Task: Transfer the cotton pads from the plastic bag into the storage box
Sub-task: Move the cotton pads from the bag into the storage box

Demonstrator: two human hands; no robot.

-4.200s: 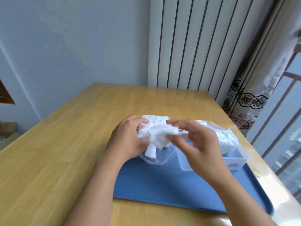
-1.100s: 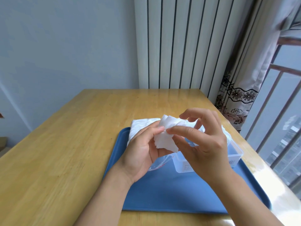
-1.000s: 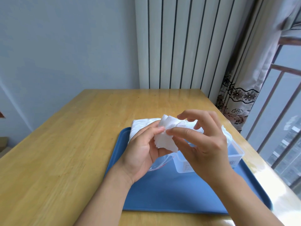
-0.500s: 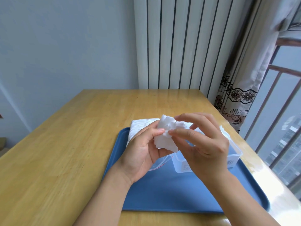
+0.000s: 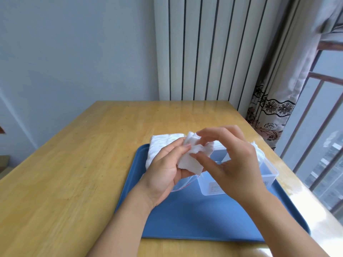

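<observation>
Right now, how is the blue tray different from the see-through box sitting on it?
The tray is solid blue, so it hides the table beneath; the storage box is clear plastic, so you can see through its walls. The tray is wide and shallow with a low rim; the box is smaller with taller walls. The tray rests on the wooden table; the box rests on the tray. Both are open on top.

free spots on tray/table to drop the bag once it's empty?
Bare: near part of the blue tray, in front of the storage box, between the forearms; wooden table left of the tray. Crowded: tray's far end, with both hands, cotton pads, plastic bag and box.
</observation>
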